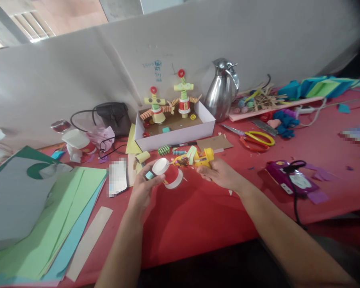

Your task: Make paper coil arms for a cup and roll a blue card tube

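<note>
My left hand [145, 186] is closed around a red and white paper cup [173, 177], tilted on its side with its white base turned up and to the left. By those fingers shows a small teal block [149, 175]; whether it is held or lies behind them I cannot tell. A yellow hot glue gun [201, 159] is gripped in my right hand [217, 173]. Its nozzle points left, close to the cup's base; whether they touch is unclear. Just beyond are a green striped coil [163, 150], a blue coil [179, 152] and a pale yellow paper tube [143, 156].
A white box [175, 138] holds two paper-cup figures. Behind it stands a steel jug [220, 90]. Yellow and red scissors [255, 139] and a purple device [291, 178] with a black cable lie right. A phone [117, 177] and green paper sheets [69, 212] lie left.
</note>
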Demonstrator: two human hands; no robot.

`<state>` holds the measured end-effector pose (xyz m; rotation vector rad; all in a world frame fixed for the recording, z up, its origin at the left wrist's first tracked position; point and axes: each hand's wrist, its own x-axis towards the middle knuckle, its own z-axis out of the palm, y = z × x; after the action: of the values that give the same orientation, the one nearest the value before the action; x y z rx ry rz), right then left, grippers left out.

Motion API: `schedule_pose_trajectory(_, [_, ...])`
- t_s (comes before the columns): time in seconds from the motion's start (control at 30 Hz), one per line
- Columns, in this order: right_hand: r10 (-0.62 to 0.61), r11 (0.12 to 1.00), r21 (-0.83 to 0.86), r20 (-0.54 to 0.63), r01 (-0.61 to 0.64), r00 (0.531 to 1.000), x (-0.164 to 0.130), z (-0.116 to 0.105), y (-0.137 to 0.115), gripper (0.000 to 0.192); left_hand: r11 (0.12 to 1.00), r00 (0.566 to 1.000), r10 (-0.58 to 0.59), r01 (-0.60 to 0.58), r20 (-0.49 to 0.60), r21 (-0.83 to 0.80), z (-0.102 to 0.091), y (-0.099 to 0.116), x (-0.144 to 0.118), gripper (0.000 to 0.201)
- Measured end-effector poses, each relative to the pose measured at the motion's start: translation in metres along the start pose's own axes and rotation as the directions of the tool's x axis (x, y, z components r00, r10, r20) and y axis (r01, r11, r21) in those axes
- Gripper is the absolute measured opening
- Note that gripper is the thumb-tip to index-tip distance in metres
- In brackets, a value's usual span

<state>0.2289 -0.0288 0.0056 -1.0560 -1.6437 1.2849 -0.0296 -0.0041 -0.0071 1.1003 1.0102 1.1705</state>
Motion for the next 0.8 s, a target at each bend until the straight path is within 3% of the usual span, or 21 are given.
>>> schedule_pose_trajectory(0.3, [0.008,1.000,-0.026,-0.003,-0.008,1.000,-0.001,-0.001,-0.001,0.056,1.000,1.000,0.000,0.000,-0.024,0.003,0.000,-0.001,0.000,0.058])
schedule_pose_trajectory(0.53, [0.008,0.998,0.059,-0.056,-0.004,0.998,-0.001,-0.003,0.000,0.054,1.000,0.999,-0.006,0.007,-0.035,0.014,0.001,0.000,-0.001,0.053])
schedule_pose_trajectory(0.7, [0.007,0.987,0.159,-0.138,0.015,0.990,0.002,-0.003,0.008,0.053,0.987,0.999,0.038,-0.039,0.010,0.157,-0.002,-0.004,0.001,0.057])
schedule_pose_trajectory(0.8, [0.053,0.998,-0.011,-0.209,-0.056,0.976,0.005,-0.013,0.012,0.055,0.946,0.989,0.096,-0.126,0.113,0.298,-0.002,-0.004,0.003,0.055])
